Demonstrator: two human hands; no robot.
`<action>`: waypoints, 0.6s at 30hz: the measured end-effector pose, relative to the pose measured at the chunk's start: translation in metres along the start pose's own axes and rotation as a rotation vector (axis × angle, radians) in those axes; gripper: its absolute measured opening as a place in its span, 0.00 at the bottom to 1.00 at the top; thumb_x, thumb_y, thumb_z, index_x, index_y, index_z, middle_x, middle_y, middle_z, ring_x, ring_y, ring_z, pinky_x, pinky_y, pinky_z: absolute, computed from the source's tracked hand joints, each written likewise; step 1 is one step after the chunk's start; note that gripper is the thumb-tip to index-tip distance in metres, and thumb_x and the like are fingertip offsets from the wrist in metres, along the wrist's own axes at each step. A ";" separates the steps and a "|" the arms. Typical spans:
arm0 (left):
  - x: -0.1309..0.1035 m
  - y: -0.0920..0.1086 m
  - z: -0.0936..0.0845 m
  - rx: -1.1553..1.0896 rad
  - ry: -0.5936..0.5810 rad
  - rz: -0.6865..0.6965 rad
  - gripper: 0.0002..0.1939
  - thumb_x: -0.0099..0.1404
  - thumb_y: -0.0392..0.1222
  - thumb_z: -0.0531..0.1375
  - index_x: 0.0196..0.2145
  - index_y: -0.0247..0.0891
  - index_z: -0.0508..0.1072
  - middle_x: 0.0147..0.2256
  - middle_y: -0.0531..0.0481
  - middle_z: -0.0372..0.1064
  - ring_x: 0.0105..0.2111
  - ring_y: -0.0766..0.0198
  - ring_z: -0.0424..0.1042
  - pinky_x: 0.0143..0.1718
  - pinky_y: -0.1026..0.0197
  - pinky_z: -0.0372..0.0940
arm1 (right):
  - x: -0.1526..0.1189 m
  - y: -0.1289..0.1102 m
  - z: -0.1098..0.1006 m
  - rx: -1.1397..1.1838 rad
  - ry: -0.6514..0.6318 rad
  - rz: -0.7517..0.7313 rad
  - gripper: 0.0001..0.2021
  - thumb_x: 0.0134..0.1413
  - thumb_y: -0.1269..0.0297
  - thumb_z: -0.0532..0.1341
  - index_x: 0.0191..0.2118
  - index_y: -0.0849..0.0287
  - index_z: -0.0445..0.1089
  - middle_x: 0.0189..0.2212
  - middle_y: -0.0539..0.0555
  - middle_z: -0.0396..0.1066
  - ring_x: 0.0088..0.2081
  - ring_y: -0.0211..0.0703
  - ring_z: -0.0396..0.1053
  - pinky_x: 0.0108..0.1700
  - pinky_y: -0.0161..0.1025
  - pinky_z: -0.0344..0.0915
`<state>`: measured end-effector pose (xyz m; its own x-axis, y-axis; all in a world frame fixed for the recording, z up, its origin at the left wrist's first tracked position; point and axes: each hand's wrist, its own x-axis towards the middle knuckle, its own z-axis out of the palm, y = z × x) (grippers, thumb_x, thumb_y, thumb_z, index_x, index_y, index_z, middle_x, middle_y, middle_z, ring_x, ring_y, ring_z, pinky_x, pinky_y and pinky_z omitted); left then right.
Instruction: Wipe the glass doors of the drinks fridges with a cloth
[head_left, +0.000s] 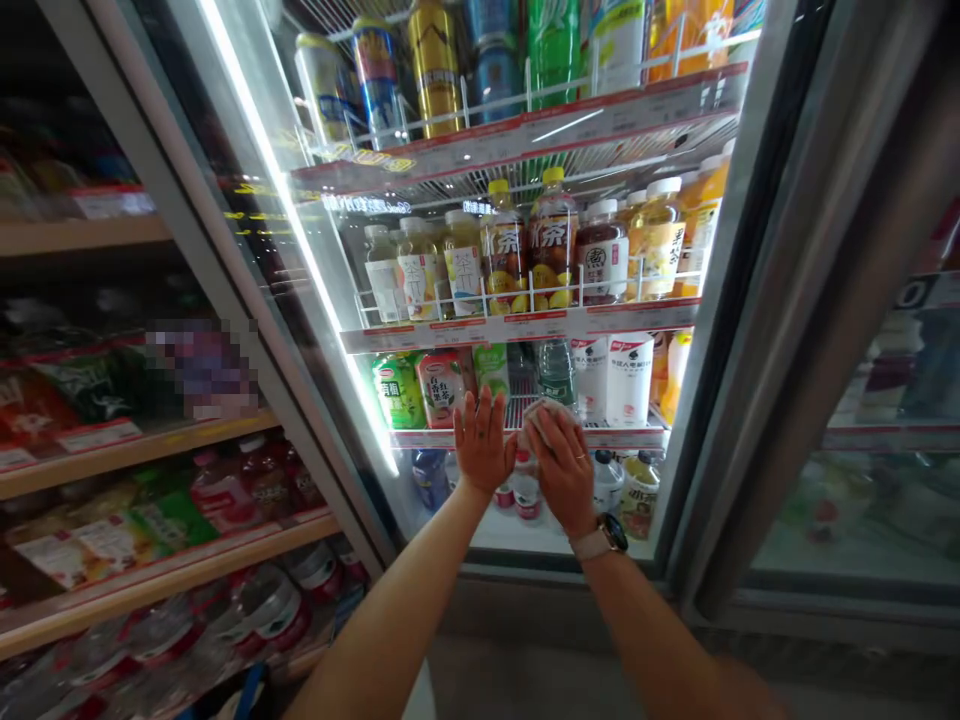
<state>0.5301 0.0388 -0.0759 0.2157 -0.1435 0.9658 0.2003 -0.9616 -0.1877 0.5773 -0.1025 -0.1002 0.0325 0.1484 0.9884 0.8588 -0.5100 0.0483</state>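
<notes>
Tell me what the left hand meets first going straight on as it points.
Likely the glass door, with the green carton behind it, roughly in line with the left hand; depth is unclear.

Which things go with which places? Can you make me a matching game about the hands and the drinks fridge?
Things:
1. left hand
2. cloth
3. watch
4. gold can

Places and states:
A. on the highest shelf in view
B. open, with fingers pointing up
C. on the right wrist
D. in the right hand

Right pairs: 1-B, 2-D, 3-C, 4-A
</notes>
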 end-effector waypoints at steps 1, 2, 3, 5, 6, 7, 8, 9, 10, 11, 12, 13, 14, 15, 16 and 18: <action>0.001 0.000 -0.001 0.006 0.009 0.007 0.32 0.72 0.49 0.45 0.69 0.35 0.44 0.66 0.39 0.51 0.69 0.54 0.40 0.69 0.47 0.39 | 0.001 0.011 -0.006 -0.022 -0.001 0.019 0.27 0.63 0.75 0.53 0.65 0.53 0.58 0.62 0.57 0.63 0.67 0.51 0.53 0.67 0.53 0.55; 0.002 0.001 -0.002 0.007 0.018 0.015 0.33 0.72 0.49 0.45 0.69 0.34 0.44 0.66 0.40 0.50 0.69 0.54 0.39 0.69 0.47 0.39 | 0.001 0.023 -0.013 -0.045 0.014 0.054 0.28 0.63 0.76 0.53 0.66 0.52 0.56 0.64 0.57 0.60 0.68 0.52 0.51 0.67 0.56 0.54; 0.003 0.001 -0.003 0.005 0.026 0.020 0.33 0.72 0.49 0.45 0.69 0.34 0.44 0.67 0.40 0.50 0.69 0.54 0.38 0.69 0.47 0.39 | 0.002 0.036 -0.020 -0.066 0.045 0.102 0.29 0.63 0.76 0.51 0.67 0.51 0.54 0.66 0.57 0.57 0.68 0.54 0.49 0.67 0.59 0.52; 0.004 0.002 -0.003 0.003 0.039 0.022 0.33 0.72 0.48 0.46 0.69 0.35 0.43 0.67 0.41 0.50 0.69 0.54 0.38 0.69 0.48 0.40 | 0.005 0.059 -0.034 -0.095 0.148 0.211 0.30 0.62 0.76 0.49 0.68 0.52 0.52 0.68 0.58 0.50 0.69 0.59 0.45 0.67 0.66 0.49; 0.004 0.002 -0.003 0.002 0.042 0.021 0.33 0.72 0.48 0.46 0.69 0.35 0.43 0.67 0.41 0.50 0.69 0.54 0.38 0.69 0.48 0.40 | 0.006 0.068 -0.039 -0.100 0.199 0.259 0.30 0.62 0.76 0.48 0.68 0.53 0.52 0.69 0.58 0.48 0.69 0.61 0.44 0.66 0.68 0.47; 0.004 0.002 -0.003 0.001 0.045 0.019 0.33 0.72 0.48 0.46 0.69 0.35 0.43 0.67 0.41 0.50 0.69 0.54 0.38 0.69 0.47 0.40 | 0.008 0.073 -0.042 -0.100 0.243 0.297 0.29 0.62 0.75 0.48 0.68 0.55 0.52 0.69 0.59 0.48 0.69 0.62 0.44 0.66 0.69 0.47; 0.004 0.002 -0.002 -0.002 0.046 0.015 0.33 0.71 0.48 0.46 0.69 0.35 0.43 0.67 0.41 0.50 0.69 0.54 0.39 0.69 0.47 0.41 | 0.010 0.074 -0.042 -0.098 0.276 0.323 0.29 0.62 0.75 0.48 0.68 0.56 0.53 0.69 0.60 0.48 0.69 0.63 0.44 0.66 0.70 0.47; 0.004 0.002 -0.002 -0.008 0.046 0.012 0.33 0.71 0.48 0.46 0.69 0.35 0.43 0.66 0.41 0.50 0.69 0.53 0.39 0.69 0.47 0.41 | 0.012 0.071 -0.040 -0.097 0.298 0.339 0.28 0.62 0.74 0.48 0.68 0.56 0.54 0.68 0.60 0.49 0.69 0.63 0.45 0.66 0.69 0.48; 0.003 0.002 -0.002 -0.015 0.045 0.010 0.33 0.71 0.48 0.47 0.69 0.35 0.44 0.66 0.41 0.50 0.69 0.53 0.39 0.69 0.47 0.41 | 0.014 0.065 -0.036 -0.093 0.306 0.344 0.28 0.62 0.74 0.49 0.67 0.56 0.55 0.68 0.60 0.50 0.69 0.63 0.46 0.66 0.69 0.49; 0.003 0.002 -0.002 -0.024 0.043 0.006 0.33 0.71 0.48 0.47 0.69 0.35 0.45 0.66 0.41 0.51 0.69 0.53 0.40 0.69 0.47 0.40 | 0.015 0.054 -0.029 -0.085 0.303 0.338 0.28 0.63 0.74 0.49 0.67 0.56 0.55 0.67 0.60 0.52 0.69 0.62 0.47 0.66 0.68 0.50; 0.003 0.002 -0.002 -0.033 0.041 0.003 0.33 0.71 0.48 0.47 0.69 0.35 0.45 0.66 0.40 0.51 0.69 0.53 0.40 0.69 0.47 0.40 | 0.016 0.042 -0.021 -0.073 0.293 0.322 0.27 0.63 0.74 0.49 0.67 0.55 0.55 0.67 0.60 0.53 0.68 0.61 0.48 0.65 0.68 0.51; 0.003 0.002 -0.002 -0.042 0.037 0.000 0.32 0.71 0.48 0.47 0.69 0.35 0.46 0.66 0.40 0.51 0.69 0.53 0.41 0.69 0.47 0.40 | 0.016 0.027 -0.011 -0.055 0.278 0.296 0.27 0.63 0.73 0.49 0.67 0.55 0.56 0.67 0.59 0.54 0.68 0.60 0.49 0.65 0.67 0.52; 0.003 0.002 -0.002 -0.049 0.034 0.000 0.32 0.71 0.48 0.47 0.69 0.35 0.47 0.66 0.40 0.51 0.69 0.53 0.41 0.69 0.47 0.40 | 0.015 0.012 -0.002 -0.031 0.257 0.258 0.27 0.64 0.73 0.49 0.66 0.55 0.56 0.66 0.59 0.56 0.67 0.58 0.51 0.65 0.65 0.54; 0.003 0.002 -0.002 -0.054 0.035 0.003 0.32 0.71 0.48 0.47 0.69 0.35 0.47 0.66 0.40 0.51 0.69 0.53 0.41 0.69 0.47 0.40 | 0.014 -0.003 0.007 -0.001 0.233 0.209 0.26 0.64 0.73 0.50 0.66 0.54 0.58 0.64 0.58 0.59 0.67 0.56 0.53 0.65 0.62 0.56; 0.003 0.002 -0.002 -0.054 0.039 0.004 0.31 0.72 0.46 0.47 0.69 0.35 0.47 0.66 0.40 0.51 0.69 0.54 0.41 0.69 0.48 0.40 | 0.012 -0.015 0.015 0.031 0.209 0.157 0.25 0.64 0.73 0.51 0.65 0.54 0.59 0.63 0.58 0.62 0.66 0.54 0.56 0.65 0.59 0.58; 0.003 0.002 -0.002 -0.039 0.060 0.009 0.30 0.72 0.42 0.46 0.69 0.36 0.46 0.67 0.42 0.49 0.69 0.57 0.40 0.69 0.50 0.39 | 0.010 -0.033 0.025 0.086 0.176 0.069 0.23 0.63 0.74 0.53 0.62 0.54 0.63 0.58 0.57 0.68 0.63 0.49 0.60 0.64 0.53 0.60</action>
<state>0.5296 0.0365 -0.0729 0.1597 -0.1648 0.9733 0.1611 -0.9684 -0.1904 0.5620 -0.0632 -0.0957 0.0097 -0.0389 0.9992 0.8985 -0.4383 -0.0258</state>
